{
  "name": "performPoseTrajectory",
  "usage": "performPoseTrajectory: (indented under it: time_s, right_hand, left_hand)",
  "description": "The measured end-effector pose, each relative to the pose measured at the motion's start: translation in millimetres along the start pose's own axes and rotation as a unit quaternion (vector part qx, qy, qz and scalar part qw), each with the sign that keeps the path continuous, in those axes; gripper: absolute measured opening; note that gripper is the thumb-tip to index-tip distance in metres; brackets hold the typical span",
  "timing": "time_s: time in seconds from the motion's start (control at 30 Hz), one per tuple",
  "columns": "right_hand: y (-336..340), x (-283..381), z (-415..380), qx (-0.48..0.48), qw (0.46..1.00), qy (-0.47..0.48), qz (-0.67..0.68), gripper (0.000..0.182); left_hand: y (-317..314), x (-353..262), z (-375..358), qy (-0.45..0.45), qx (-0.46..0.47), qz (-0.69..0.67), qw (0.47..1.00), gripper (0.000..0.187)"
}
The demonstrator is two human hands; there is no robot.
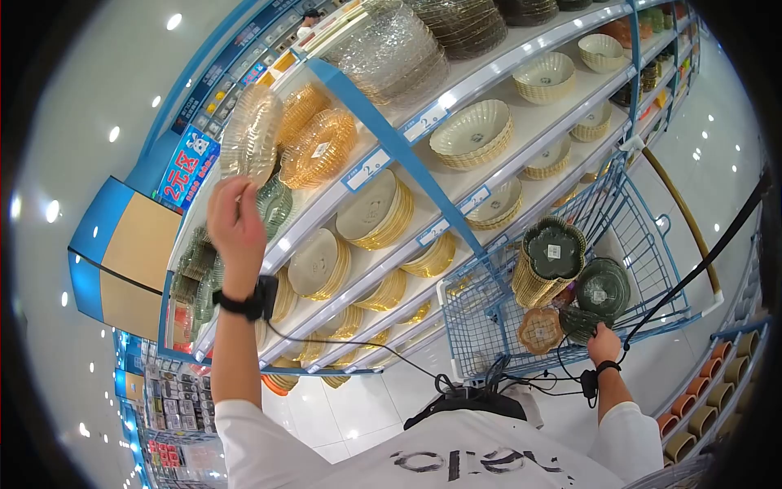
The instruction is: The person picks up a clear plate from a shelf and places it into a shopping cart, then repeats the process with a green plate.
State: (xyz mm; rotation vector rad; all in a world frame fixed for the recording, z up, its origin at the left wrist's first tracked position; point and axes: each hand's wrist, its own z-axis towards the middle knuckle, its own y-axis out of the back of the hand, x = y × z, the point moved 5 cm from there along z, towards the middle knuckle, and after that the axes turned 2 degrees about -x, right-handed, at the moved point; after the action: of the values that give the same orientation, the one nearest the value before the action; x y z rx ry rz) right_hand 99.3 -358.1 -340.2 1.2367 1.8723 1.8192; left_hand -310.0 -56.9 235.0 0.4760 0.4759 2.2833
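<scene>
My left hand [235,218] is raised at the upper shelf, its fingers closed on the lower edge of a transparent oval dish [251,134]. Close by it are amber ribbed dishes [319,148] and a green transparent dish [274,202]. Down in the cart, my right hand [603,344] has its fingers closed on the edge of a dark green ribbed dish [578,323]. Around that dish lie a round dark green dish [603,289], a brown flower-shaped dish [540,330] and a stack of flower-shaped dishes [554,251], the top one dark green.
A blue wire shopping cart [468,346] stands against the shelf unit [371,122]. Stacked cream bowls [472,130] and gold-rimmed plates [375,208] fill several shelf levels. At right is a rack of pots [705,420]. Black cables [521,379] hang before my body.
</scene>
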Motion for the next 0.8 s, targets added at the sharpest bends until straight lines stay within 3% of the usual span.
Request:
performPoseTrajectory:
  time_s: [0.13, 0.23, 0.4, 0.8]
  right_hand:
    - [-5.5, -4.3, 0.5, -0.01, 1.0, 0.025, 0.001, 0.015]
    - [-8.1, -6.3, 0.8, -0.009, 1.0, 0.025, 0.006, 0.015]
    - [0.7, -0.2, 0.3, 0.015, 1.0, 0.005, -0.003, 0.015]
    - [-5.9, -3.7, 2.7, -0.019, 0.999, 0.038, -0.005, 0.014]
  left_hand:
    - [-69.5, 27.3, -7.1, -0.071, 0.049, 0.036, 0.996, 0.004]
    - [-91.7, 41.4, -18.9, -0.051, 0.059, 0.021, 0.997, 0.007]
    - [-94.5, 47.2, -22.1, -0.046, 0.058, 0.02, 0.997, 0.006]
    - [-87.9, 43.2, -5.7, -0.093, 0.157, 0.052, 0.982, 0.006]
